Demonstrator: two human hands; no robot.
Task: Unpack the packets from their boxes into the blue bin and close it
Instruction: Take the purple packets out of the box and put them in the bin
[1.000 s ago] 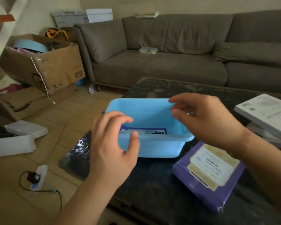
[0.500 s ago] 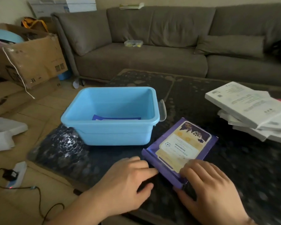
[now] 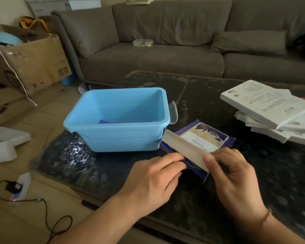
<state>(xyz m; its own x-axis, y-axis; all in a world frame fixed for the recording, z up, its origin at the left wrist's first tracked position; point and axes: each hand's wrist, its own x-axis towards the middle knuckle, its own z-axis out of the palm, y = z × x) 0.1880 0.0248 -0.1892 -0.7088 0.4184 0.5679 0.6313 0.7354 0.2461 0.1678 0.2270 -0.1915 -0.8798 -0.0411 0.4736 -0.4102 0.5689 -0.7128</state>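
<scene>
Since half a second ago: white end flap point(image 3: 185, 150) of purple box point(image 3: 217, 138) now lifted up, formerly flat and closed. Right hand point(image 3: 234, 175) pinching flap's near end between thumb and curled fingers; left hand point(image 3: 151, 180) with fingertips at box's near end, under flap, grip not discernible. Box flat near table's point(image 3: 197, 95) front edge, just right of blue bin point(image 3: 118, 127). Bin uncovered, dark blue packet point(image 3: 106, 121) on its floor. White boxes point(image 3: 271, 111) stacked toward right edge.
</scene>
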